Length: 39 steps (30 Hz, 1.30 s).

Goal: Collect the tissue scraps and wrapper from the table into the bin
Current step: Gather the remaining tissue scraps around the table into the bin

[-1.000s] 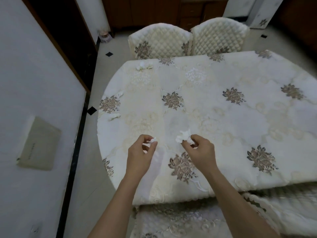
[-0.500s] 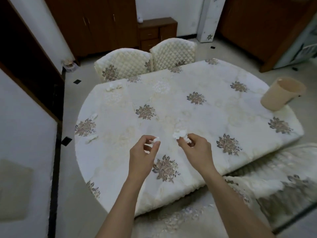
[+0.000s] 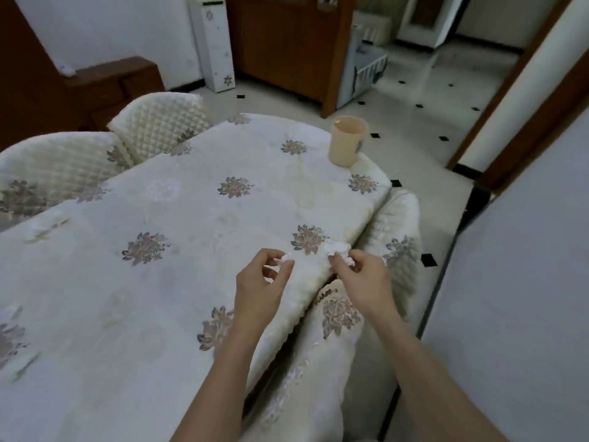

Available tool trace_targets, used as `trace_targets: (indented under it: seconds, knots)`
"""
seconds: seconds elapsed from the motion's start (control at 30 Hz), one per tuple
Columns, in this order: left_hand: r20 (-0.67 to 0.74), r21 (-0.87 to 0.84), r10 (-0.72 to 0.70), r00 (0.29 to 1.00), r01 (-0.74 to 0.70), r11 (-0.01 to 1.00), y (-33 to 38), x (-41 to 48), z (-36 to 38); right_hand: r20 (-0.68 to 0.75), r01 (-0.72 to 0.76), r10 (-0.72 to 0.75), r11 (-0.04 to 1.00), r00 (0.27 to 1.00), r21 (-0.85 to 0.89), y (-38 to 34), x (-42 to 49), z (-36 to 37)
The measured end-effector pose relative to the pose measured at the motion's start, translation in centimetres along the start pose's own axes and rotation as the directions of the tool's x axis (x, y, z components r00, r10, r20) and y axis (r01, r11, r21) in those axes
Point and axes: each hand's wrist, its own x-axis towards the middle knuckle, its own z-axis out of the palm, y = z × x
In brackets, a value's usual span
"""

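The left hand [image 3: 259,283] pinches a small tissue scrap [image 3: 286,257]; the right hand [image 3: 361,277] clamps a bigger scrap [image 3: 337,249]. The bin [image 3: 348,140] stands far across the bench [image 3: 191,218], so light pieces may slip and fall.

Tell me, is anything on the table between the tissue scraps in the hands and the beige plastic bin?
Nothing visible. The white tissue scraps in the right hand face bare floral tablecloth up to the beige plastic bin at the far edge.

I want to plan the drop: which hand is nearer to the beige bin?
Right. The right hand is below the beige bin, at the table's right edge; the left hand is further left.
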Motion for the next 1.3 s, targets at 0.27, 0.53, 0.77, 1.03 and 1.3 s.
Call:
trace_targets:
  seconds: [0.27, 0.53, 0.77, 1.03, 1.3]
  knots:
    - [0.181, -0.020, 0.055, 0.982, -0.052, 0.998, 2.7, 1.5, 8.5, -0.228, -0.057, 0.068, 0.997, 0.971, 0.055, 4.9, 1.3, -7.0]
    - [0.278, -0.007, 0.088, 0.956, -0.089, 0.996, 4.3, 4.9, 17.4, -0.299, -0.140, 0.130, 0.990, 0.945, -0.012, 9.7, 6.7, -12.4]
    - [0.341, 0.039, 0.078, 0.937, -0.097, 0.995, 5.5, 10.7, 27.6, -0.319, -0.199, 0.197, 0.980, 0.927, 0.026, 13.2, 16.0, -17.9]
    - [0.324, 0.029, 0.078, 0.943, -0.092, 0.995, 8.9, 15.8, 37.9, -0.367, -0.196, 0.225, 0.974, 0.903, 0.115, 16.4, 25.8, -25.3]
    - [0.344, -0.012, 0.092, 0.934, -0.094, 0.996, 10.9, 19.0, 44.4, -0.410, -0.200, 0.187, 0.980, 0.893, 0.012, 18.7, 31.8, -30.1]
